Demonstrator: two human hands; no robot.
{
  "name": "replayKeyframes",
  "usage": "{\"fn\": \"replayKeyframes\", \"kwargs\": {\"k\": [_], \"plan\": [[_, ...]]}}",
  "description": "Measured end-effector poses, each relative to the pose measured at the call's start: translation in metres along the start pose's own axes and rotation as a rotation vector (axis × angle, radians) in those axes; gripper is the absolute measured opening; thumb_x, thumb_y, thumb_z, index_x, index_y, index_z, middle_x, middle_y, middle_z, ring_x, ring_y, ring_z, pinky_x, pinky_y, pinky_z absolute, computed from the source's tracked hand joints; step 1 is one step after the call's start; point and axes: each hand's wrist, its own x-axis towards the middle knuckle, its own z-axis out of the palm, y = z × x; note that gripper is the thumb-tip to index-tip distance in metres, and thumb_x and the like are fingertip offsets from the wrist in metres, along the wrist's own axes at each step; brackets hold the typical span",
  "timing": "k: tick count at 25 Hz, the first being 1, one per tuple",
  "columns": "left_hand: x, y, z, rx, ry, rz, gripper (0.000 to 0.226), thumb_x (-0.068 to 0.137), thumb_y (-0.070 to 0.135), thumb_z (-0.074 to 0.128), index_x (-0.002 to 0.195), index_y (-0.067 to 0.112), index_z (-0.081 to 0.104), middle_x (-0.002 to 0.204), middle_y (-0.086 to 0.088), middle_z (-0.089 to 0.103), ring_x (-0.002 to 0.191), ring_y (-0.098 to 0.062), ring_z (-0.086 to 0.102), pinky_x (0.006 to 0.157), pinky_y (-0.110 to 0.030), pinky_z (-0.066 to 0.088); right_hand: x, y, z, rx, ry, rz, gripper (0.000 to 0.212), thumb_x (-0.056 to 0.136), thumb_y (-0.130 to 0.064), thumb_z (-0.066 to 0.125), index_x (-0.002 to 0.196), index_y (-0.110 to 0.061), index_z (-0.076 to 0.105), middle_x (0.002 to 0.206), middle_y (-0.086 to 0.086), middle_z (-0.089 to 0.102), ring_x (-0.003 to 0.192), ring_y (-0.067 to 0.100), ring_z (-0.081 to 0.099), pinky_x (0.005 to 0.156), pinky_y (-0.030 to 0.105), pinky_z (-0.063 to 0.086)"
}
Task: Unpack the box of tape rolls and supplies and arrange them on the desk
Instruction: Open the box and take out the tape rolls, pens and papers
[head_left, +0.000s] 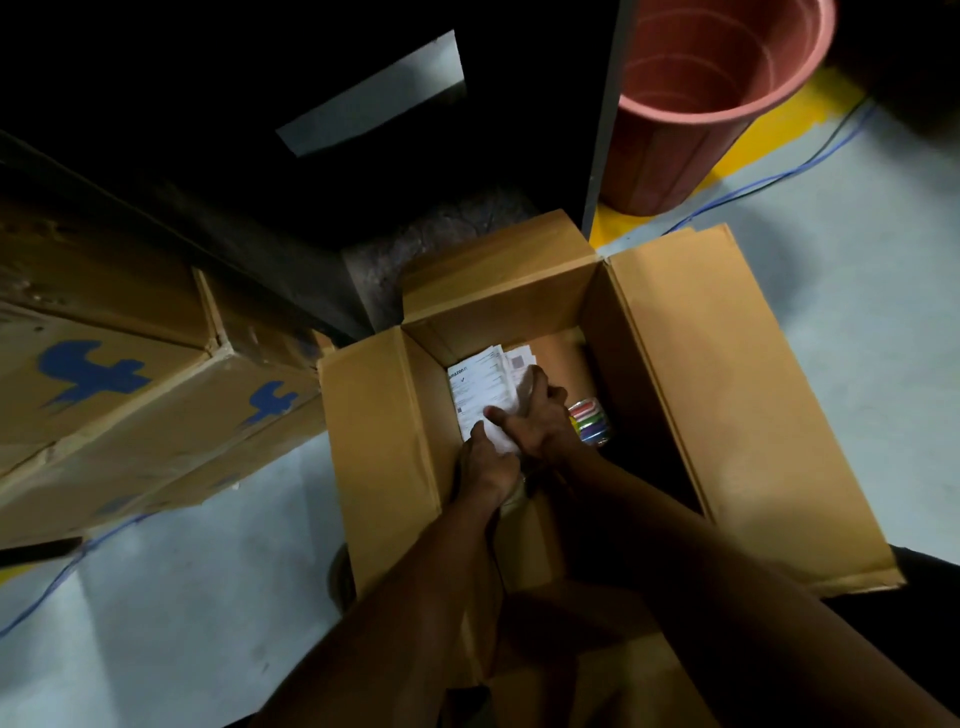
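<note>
An open cardboard box (691, 374) stands on the floor with its flaps spread. Both my hands reach down into it. My left hand (485, 462) grips the near end of a stack of white printed sheets (480, 387). My right hand (535, 418) holds the same stack from the right, fingers curled over its edge. Beside the stack, at the right, lies a pack of coloured tape rolls (592, 423). A brown roll (563, 358) lies behind it. The bottom of the box under my arms is hidden.
A big cardboard box with blue logos (130, 395) lies at the left. A red plastic bin (696, 109) stands at the back right by a dark desk panel (602, 119). Blue cables (779, 174) run over the grey floor with its yellow stripe.
</note>
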Motion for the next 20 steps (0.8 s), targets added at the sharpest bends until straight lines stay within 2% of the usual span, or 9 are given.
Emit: {"fn": "replayKeyframes", "kwargs": {"k": [4,6,8,9,11,13,16,18,20], "plan": [[0.0,-0.003,0.002,-0.031,0.031,0.004,0.06,0.092,0.021,0.057,0.148,0.015,0.036,0.148,-0.013,0.048,0.134,-0.032,0.046,0.11,-0.04,0.042,0.005,-0.002,0.004,-0.007,-0.001,0.009,0.111,0.069,-0.056,0.077,0.149,-0.028,0.006,0.142,0.019,0.029,0.128,0.045,0.04,0.107,0.052,0.04],[-0.001,-0.002,0.0,-0.02,0.021,0.013,0.064,0.094,0.019,0.055,0.153,0.016,0.031,0.154,-0.011,0.04,0.141,-0.03,0.039,0.115,-0.036,0.035,0.007,0.001,0.004,0.063,0.022,0.043,0.106,0.063,-0.05,0.075,0.145,-0.033,0.011,0.136,0.017,0.042,0.122,0.043,0.047,0.104,0.052,0.043],[0.006,-0.006,0.001,0.008,0.004,0.015,0.066,0.095,0.018,0.053,0.155,0.016,0.026,0.159,-0.011,0.032,0.146,-0.028,0.032,0.118,-0.034,0.029,0.01,0.006,0.005,0.173,0.03,0.06,0.091,0.058,-0.048,0.068,0.135,-0.038,0.022,0.124,0.014,0.058,0.112,0.04,0.057,0.099,0.051,0.048],[0.007,-0.008,0.002,0.02,-0.001,0.021,0.065,0.096,0.018,0.052,0.155,0.016,0.026,0.159,-0.011,0.031,0.146,-0.028,0.031,0.119,-0.033,0.028,0.01,0.008,0.005,0.209,0.032,0.046,0.083,0.061,-0.045,0.067,0.133,-0.035,0.028,0.121,0.012,0.062,0.109,0.038,0.06,0.097,0.05,0.05],[0.008,-0.009,0.004,0.039,0.003,0.033,0.06,0.098,0.019,0.048,0.155,0.015,0.028,0.159,-0.011,0.032,0.146,-0.027,0.031,0.119,-0.033,0.027,0.008,0.009,0.005,0.257,0.031,-0.031,0.066,0.074,-0.028,0.066,0.135,-0.023,0.039,0.122,0.012,0.063,0.11,0.035,0.06,0.096,0.047,0.051],[0.006,-0.008,0.004,0.029,0.007,0.024,0.059,0.098,0.019,0.048,0.154,0.015,0.029,0.158,-0.01,0.033,0.145,-0.027,0.032,0.118,-0.033,0.028,0.009,0.008,0.003,0.295,0.044,-0.1,0.059,0.082,-0.009,0.059,0.137,-0.017,0.039,0.124,0.014,0.062,0.112,0.036,0.06,0.095,0.045,0.052],[0.004,-0.009,0.005,-0.032,0.03,-0.001,0.065,0.095,0.014,0.053,0.154,0.013,0.026,0.155,-0.013,0.036,0.142,-0.029,0.036,0.115,-0.033,0.032,0.003,0.006,-0.003,0.28,0.064,-0.173,0.075,0.076,-0.003,0.053,0.143,-0.023,0.027,0.122,0.016,0.062,0.109,0.04,0.06,0.091,0.045,0.052],[-0.002,-0.004,0.003,-0.054,0.073,-0.003,0.075,0.091,0.011,0.053,0.156,0.016,0.017,0.151,-0.015,0.037,0.138,-0.032,0.039,0.113,-0.038,0.036,-0.006,0.009,-0.012,0.264,0.093,-0.211,0.091,0.068,-0.014,0.051,0.15,-0.025,0.015,0.121,0.019,0.062,0.106,0.041,0.061,0.089,0.042,0.052],[-0.01,0.002,0.0,-0.085,0.116,0.019,0.081,0.089,0.009,0.05,0.158,0.021,0.007,0.145,-0.011,0.036,0.132,-0.03,0.042,0.111,-0.041,0.038,-0.023,0.016,-0.021,0.288,0.123,-0.269,0.1,0.064,-0.026,0.049,0.154,-0.02,0.006,0.127,0.016,0.059,0.109,0.031,0.059,0.091,0.033,0.047]]}}
